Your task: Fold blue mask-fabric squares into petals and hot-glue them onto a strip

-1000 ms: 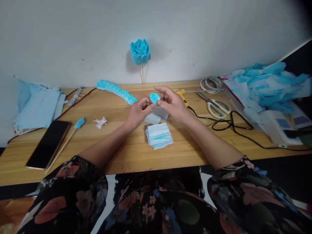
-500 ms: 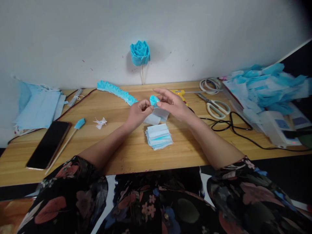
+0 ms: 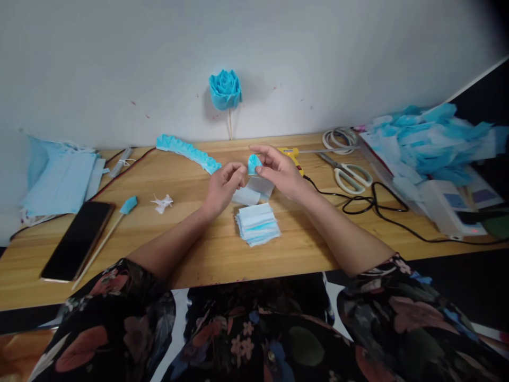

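A small folded blue petal [image 3: 253, 164] of mask fabric is pinched between the thumb and fingers of my right hand [image 3: 280, 172]. My left hand [image 3: 225, 185] is just left of it, thumb and fingertips pressed together, with a small gap to the petal; whether anything is inside that pinch is hidden. Below the hands lie loose pale fabric pieces [image 3: 251, 191] and a stack of cut blue-and-white squares [image 3: 258, 224]. A row of folded blue petals [image 3: 186, 152] runs along the table behind my left hand.
A blue fabric rose [image 3: 225, 90] on a stick leans at the wall. On the right are a yellow glue gun [image 3: 291, 154], scissors [image 3: 350, 176], a black cord [image 3: 371, 202] and a heap of scraps [image 3: 429, 140]. Masks [image 3: 59, 175], a phone [image 3: 77, 241] and a blue-tipped stick [image 3: 107, 239] lie left.
The left fingers have come off the petal and moved slightly left. In my right hand the petal has turned, its rounded edge now facing up. The view has shifted slightly.
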Available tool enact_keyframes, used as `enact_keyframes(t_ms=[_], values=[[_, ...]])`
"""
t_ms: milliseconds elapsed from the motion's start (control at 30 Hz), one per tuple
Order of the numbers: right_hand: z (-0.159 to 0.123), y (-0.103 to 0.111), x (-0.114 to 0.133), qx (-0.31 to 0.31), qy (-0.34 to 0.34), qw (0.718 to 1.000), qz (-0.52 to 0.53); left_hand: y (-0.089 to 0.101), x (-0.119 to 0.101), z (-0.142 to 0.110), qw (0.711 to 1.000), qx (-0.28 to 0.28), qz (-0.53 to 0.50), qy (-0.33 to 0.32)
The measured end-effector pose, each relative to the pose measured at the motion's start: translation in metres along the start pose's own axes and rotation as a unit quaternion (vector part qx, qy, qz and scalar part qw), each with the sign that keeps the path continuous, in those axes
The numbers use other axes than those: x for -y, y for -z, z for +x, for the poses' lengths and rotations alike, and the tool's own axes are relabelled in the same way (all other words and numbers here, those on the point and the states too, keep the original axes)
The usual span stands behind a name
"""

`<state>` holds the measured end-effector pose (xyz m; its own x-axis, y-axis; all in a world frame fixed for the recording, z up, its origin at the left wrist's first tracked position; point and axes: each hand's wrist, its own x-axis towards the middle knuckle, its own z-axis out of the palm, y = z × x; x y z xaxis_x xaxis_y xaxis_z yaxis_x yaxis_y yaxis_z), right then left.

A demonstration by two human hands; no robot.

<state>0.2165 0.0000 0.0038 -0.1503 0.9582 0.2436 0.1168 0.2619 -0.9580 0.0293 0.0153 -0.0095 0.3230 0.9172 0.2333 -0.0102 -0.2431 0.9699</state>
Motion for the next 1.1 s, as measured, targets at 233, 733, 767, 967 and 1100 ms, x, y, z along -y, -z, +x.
enact_keyframes(t_ms=[233,733,767,967,1100], values=[[-0.001,-0.001,0.003,-0.013,-0.009,1.0,0.016,-0.002,-0.001,0.0,0.999,0.012,-0.027,0.013],[0.001,0.004,0.0,-0.016,-0.004,1.0,-0.009,0.004,-0.004,0.0,0.999,0.017,0.025,0.011],[0.001,0.004,-0.001,-0.007,0.001,1.0,-0.016,0.005,-0.005,0.001,1.0,0.008,0.024,0.001],[0.0,-0.001,-0.002,0.024,0.038,0.996,-0.08,0.005,-0.002,0.004,1.0,0.007,0.002,0.003],[-0.001,-0.002,-0.002,0.031,0.046,0.993,-0.101,0.002,0.002,0.005,0.999,0.007,-0.029,0.043]])
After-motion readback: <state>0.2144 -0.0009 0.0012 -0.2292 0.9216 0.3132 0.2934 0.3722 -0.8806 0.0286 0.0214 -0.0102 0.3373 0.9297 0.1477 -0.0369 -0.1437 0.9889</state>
